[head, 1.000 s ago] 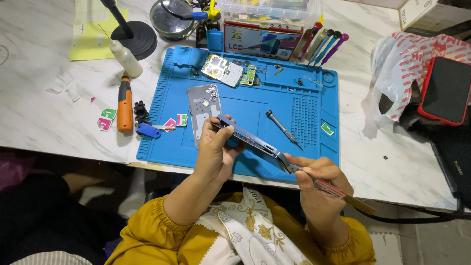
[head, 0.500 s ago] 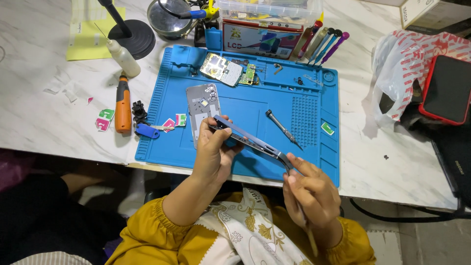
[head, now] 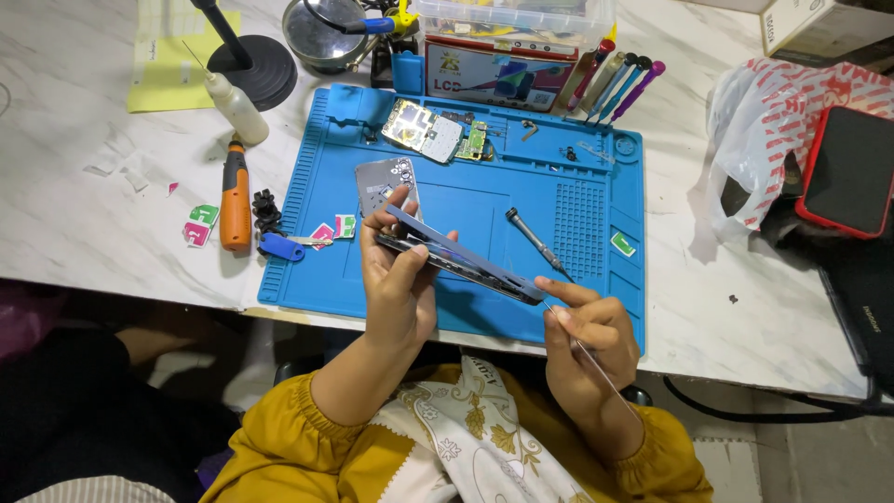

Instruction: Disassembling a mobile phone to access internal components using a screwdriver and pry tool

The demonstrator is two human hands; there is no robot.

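My left hand (head: 399,279) grips a dark blue phone body (head: 466,261), held edge-on above the blue work mat (head: 484,196). At the phone's right end, my right hand (head: 582,326) pinches a thin metal pry tool (head: 596,359) whose tip touches that end. On the mat lie a grey back cover (head: 382,182), a circuit board (head: 421,130) with small parts beside it, and a small screwdriver (head: 535,240).
An orange electric screwdriver (head: 235,196), a white glue bottle (head: 233,105) and coloured stickers lie left of the mat. A black stand base, a parts box and several screwdrivers (head: 615,84) line the back. A plastic bag (head: 773,121) and a red-cased phone (head: 849,172) sit at the right.
My right hand has turned and shifted slightly at the phone's right end; the pry tool now angles down toward my wrist. The left hand keeps holding the phone.
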